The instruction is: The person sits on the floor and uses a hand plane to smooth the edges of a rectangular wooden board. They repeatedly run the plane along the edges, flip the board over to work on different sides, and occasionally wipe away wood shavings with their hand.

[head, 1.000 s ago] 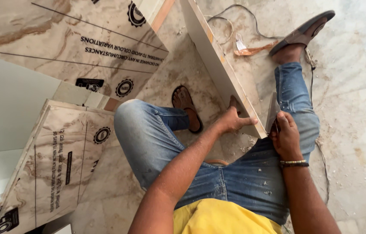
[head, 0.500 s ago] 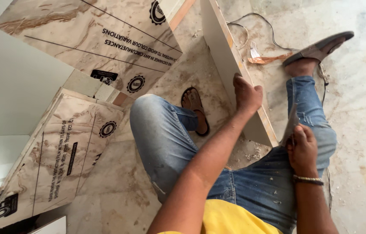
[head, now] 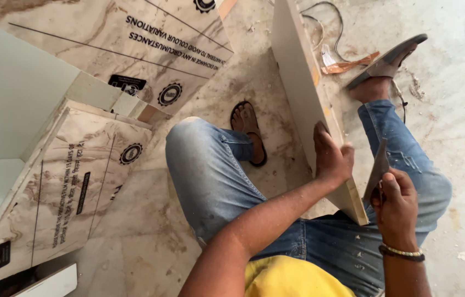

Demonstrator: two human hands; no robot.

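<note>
A long, pale laminated board (head: pixel 298 93) is stood on its edge on the floor (head: pixel 463 110) between the person's legs, running from the far middle of the scene down to the near right, where its raw plywood end is seen as a tan, layered rectangle above the lap. The left hand (head: pixel 329 157) is laid over the board's upper edge close to that near end, its fingers (head: pixel 320 137) curled down onto the smooth flat face in a steadying grasp. Just to the right of the board, the right hand (head: pixel 400 206) is closed around a thin, flat grey blade-like piece (head: pixel 378 168), which is held upright with its pointed tip upward, close beside the board's edge; whether the two touch cannot be told. A beaded bracelet (head: pixel 403 253) is worn on the right wrist. Faded blue jeans (head: pixel 210 176) flecked with pale specks, a yellow shirt and brown sandals (head: pixel 249 129) are worn. The floor is mottled beige stone, dusted with grit. To the left, panels wrapped in marbled brown printed film (head: pixel 78 181) are leaned against a white cabinet (head: pixel 7 104). At the far right, a dark cord (head: pixel 331 22) and a crumpled strip of brown tape (head: pixel 348 66) are lain on the floor.
</note>
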